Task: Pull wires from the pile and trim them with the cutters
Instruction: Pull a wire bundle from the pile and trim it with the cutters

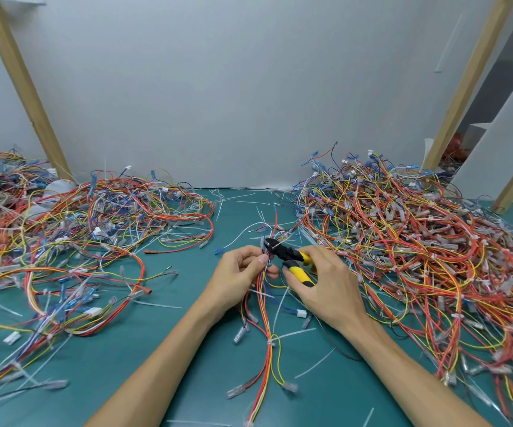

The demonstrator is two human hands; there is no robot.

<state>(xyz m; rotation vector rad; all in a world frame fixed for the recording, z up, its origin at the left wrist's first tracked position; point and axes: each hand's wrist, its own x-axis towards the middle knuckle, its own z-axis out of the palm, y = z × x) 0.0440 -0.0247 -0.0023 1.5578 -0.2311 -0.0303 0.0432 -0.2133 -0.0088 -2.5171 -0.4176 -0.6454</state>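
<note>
The left hand (239,272) pinches a wire bundle (264,318) just above the table (162,349), its fingers (249,257) curled round the strands. The right hand (329,282) grasps the yellow handles of the cutters (286,255), whose black nose points toward 10 o'clock and sits right against the left thumb. Whether the blades are already bearing on a strand is too small to tell.

That closeness is the chief risk: a squeeze with the thumb this near could nip skin. The bundle holds many thin red, yellow and blue strands packed together, so the blades could also take a neighbouring wire along with the intended one, or cut at the wrong spot. The bundle's tail trails toward 6 o'clock, with loose terminals lying on the table. Its far end appears to run toward 12 o'clock into stray wires, so a tug may snag and drag more along.

No bin, tray or box shows anywhere. Wires lie heaped straight on the table: the right pile (403,248) at 3 o'clock from the hands, the left pile (79,229) at 9 o'clock, with white cable ties (156,304) scattered between. With nothing to catch offcuts, trimmed bits will likely mix with the rest.
</note>
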